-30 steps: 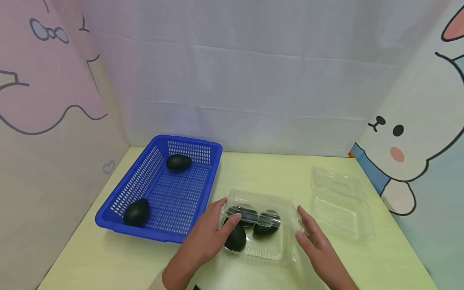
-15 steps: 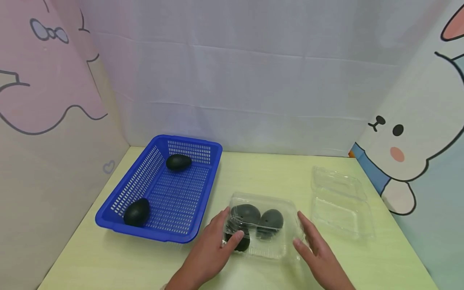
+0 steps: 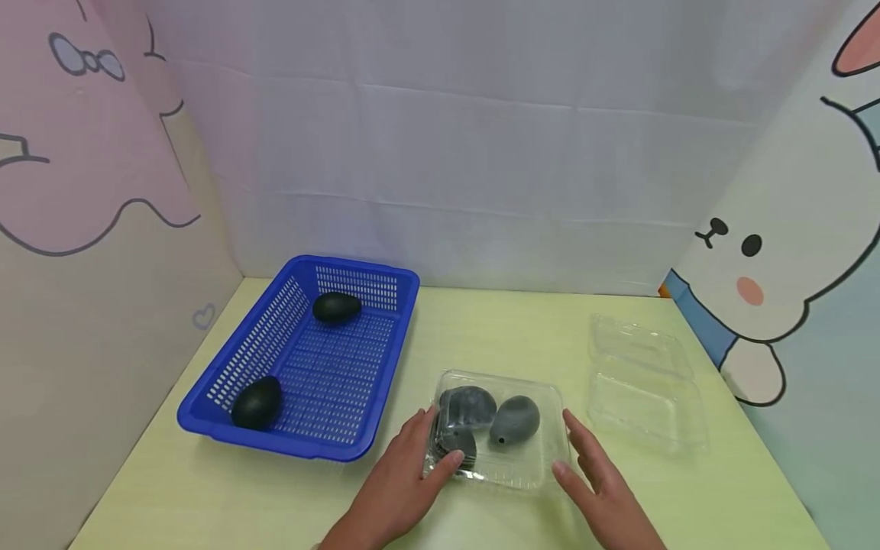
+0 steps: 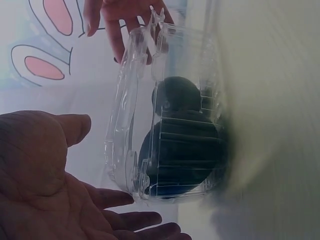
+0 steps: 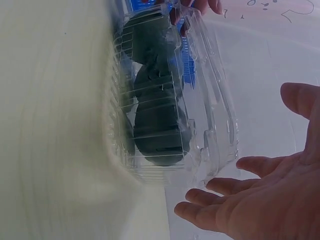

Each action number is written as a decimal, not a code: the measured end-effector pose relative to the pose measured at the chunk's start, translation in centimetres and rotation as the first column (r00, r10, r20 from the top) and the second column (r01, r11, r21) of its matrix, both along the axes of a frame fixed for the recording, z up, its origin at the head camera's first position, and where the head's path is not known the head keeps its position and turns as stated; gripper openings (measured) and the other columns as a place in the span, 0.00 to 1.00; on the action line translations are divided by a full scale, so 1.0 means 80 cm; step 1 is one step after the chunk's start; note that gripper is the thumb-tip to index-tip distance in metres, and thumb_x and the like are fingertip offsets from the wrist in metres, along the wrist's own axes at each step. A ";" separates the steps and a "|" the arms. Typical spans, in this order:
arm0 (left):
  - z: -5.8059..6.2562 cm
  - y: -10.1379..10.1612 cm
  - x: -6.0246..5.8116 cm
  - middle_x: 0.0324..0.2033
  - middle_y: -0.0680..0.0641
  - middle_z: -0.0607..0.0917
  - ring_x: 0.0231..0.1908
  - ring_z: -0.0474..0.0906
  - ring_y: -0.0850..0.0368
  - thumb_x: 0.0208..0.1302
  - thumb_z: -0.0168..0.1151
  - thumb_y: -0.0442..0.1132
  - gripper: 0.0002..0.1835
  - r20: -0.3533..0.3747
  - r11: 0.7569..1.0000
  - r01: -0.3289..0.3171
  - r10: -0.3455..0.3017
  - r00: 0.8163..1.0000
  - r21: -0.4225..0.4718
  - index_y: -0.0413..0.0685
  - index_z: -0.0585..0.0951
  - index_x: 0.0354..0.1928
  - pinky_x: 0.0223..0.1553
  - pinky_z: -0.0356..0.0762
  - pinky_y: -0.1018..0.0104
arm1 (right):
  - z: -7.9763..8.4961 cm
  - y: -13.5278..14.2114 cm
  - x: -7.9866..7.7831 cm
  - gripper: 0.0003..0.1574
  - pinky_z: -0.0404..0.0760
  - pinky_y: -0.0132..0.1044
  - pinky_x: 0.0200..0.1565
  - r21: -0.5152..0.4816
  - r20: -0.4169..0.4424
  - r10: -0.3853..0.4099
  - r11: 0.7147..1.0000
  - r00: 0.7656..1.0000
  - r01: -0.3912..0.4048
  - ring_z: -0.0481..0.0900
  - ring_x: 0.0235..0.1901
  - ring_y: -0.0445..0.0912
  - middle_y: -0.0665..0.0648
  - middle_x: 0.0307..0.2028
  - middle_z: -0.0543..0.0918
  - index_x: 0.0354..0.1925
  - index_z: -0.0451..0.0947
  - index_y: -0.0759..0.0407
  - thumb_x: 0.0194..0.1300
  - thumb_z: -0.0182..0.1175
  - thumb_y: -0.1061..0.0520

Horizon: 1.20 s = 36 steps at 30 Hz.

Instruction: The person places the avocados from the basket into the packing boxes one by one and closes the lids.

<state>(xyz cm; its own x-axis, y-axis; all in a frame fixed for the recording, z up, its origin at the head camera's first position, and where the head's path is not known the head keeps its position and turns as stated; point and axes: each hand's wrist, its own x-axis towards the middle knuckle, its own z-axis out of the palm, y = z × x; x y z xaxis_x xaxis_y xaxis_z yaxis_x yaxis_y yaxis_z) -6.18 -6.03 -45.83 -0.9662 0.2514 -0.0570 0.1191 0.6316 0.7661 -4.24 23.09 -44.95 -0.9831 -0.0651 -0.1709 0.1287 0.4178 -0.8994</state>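
A clear plastic clamshell box [image 3: 519, 470] lies on the table with its lid down over dark avocados. Through the lid I see one avocado [image 3: 516, 420] at the right, another avocado [image 3: 467, 406] at the back left and a third avocado [image 3: 458, 443] near the front left. My left hand [image 3: 395, 489] is at the box's left side, fingers extended, a fingertip at the box's edge in the left wrist view. On the opposite side is my right hand [image 3: 605, 496], fingers spread and mostly straight, close to the box's right edge. Whether the lid is latched cannot be made out.
A blue perforated basket [image 3: 402, 336] stands at the left, holding one avocado [image 3: 337, 308] at the back and another avocado [image 3: 257, 402] at the front left. An opened clear clamshell [image 3: 646, 382] lies at the right. A white cloth wall [image 3: 447, 153] closes the back.
The lid has come down from raised to lying over the avocados. Both hands have shifted slightly toward the front edge, still on either side of the box.
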 end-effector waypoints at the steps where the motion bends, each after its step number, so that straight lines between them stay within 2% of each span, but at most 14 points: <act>1: 0.000 0.000 0.000 0.76 0.36 0.62 0.73 0.61 0.35 0.73 0.51 0.70 0.47 0.003 1.000 0.003 -0.003 1.000 0.000 0.44 0.60 0.80 0.67 0.63 0.33 | 0.000 0.000 0.000 0.45 0.54 0.62 0.72 0.002 0.004 -0.004 1.000 1.000 0.004 0.49 0.77 0.66 0.62 0.80 0.52 0.82 0.50 0.50 0.78 0.58 0.47; 7: -0.002 -0.001 -0.001 0.76 0.37 0.63 0.73 0.61 0.36 0.72 0.53 0.69 0.47 0.012 1.000 0.011 -0.011 1.000 -0.002 0.45 0.59 0.80 0.66 0.64 0.33 | -0.003 -0.004 0.003 0.45 0.54 0.63 0.71 0.014 0.005 -0.015 1.000 1.000 0.015 0.50 0.77 0.66 0.62 0.80 0.53 0.82 0.50 0.51 0.78 0.58 0.46; 17: -0.010 -0.002 0.002 0.73 0.39 0.68 0.71 0.66 0.38 0.74 0.56 0.65 0.43 -0.074 1.000 -0.002 0.001 0.997 -0.009 0.44 0.62 0.79 0.64 0.68 0.36 | -0.010 -0.014 0.011 0.49 0.53 0.66 0.71 0.035 0.028 -0.078 0.996 0.997 0.077 0.50 0.78 0.64 0.60 0.80 0.54 0.82 0.52 0.50 0.74 0.61 0.40; 23: -0.016 -0.001 -0.001 0.72 0.40 0.69 0.70 0.67 0.39 0.74 0.56 0.65 0.43 -0.072 1.000 -0.011 0.009 0.997 -0.025 0.44 0.63 0.78 0.65 0.69 0.38 | -0.013 -0.016 0.014 0.48 0.55 0.69 0.70 0.082 -0.031 -0.093 0.992 0.995 0.096 0.53 0.77 0.64 0.62 0.79 0.57 0.81 0.54 0.51 0.74 0.62 0.40; 27: -0.020 -0.003 -0.004 0.70 0.41 0.71 0.70 0.68 0.40 0.75 0.52 0.66 0.41 -0.068 1.000 -0.029 0.030 0.997 0.007 0.45 0.65 0.76 0.65 0.69 0.39 | -0.014 -0.012 0.012 0.46 0.58 0.68 0.69 0.108 -0.080 -0.069 0.991 0.994 0.078 0.55 0.76 0.62 0.63 0.78 0.59 0.80 0.56 0.54 0.74 0.62 0.43; 30: -0.024 -0.007 -0.008 0.69 0.42 0.73 0.68 0.70 0.40 0.77 0.48 0.65 0.36 -0.076 0.998 -0.052 0.055 0.996 0.038 0.49 0.67 0.75 0.63 0.71 0.39 | -0.016 -0.004 0.009 0.42 0.67 0.54 0.69 0.092 -0.104 -0.047 0.994 0.993 0.057 0.58 0.75 0.63 0.62 0.77 0.62 0.79 0.58 0.55 0.76 0.62 0.47; 34: -0.028 -0.011 -0.014 0.66 0.44 0.76 0.65 0.75 0.42 0.82 0.46 0.57 0.27 -0.096 0.996 -0.068 0.074 0.993 0.063 0.53 0.70 0.73 0.60 0.74 0.40 | -0.020 0.006 0.004 0.35 0.73 0.31 0.60 -0.021 -0.129 -0.053 0.998 0.990 0.051 0.67 0.71 0.60 0.61 0.75 0.65 0.77 0.62 0.58 0.78 0.59 0.55; 36: -0.030 -0.013 -0.016 0.65 0.45 0.77 0.63 0.76 0.43 0.83 0.46 0.52 0.24 -0.105 0.995 -0.069 0.077 0.991 0.075 0.54 0.71 0.73 0.59 0.75 0.41 | -0.022 0.009 0.003 0.33 0.76 0.29 0.57 -0.092 -0.123 -0.071 0.994 0.990 0.060 0.71 0.68 0.53 0.59 0.74 0.66 0.76 0.63 0.59 0.79 0.57 0.57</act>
<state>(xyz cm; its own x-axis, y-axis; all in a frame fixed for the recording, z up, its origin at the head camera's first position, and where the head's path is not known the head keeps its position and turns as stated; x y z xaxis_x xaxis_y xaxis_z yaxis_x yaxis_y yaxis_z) -7.44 -7.03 -48.24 -0.9817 0.1795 0.0637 0.1588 0.5861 0.7945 -4.02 23.83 -46.70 -0.9991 -0.0094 -0.0417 0.0363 0.3304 -0.9431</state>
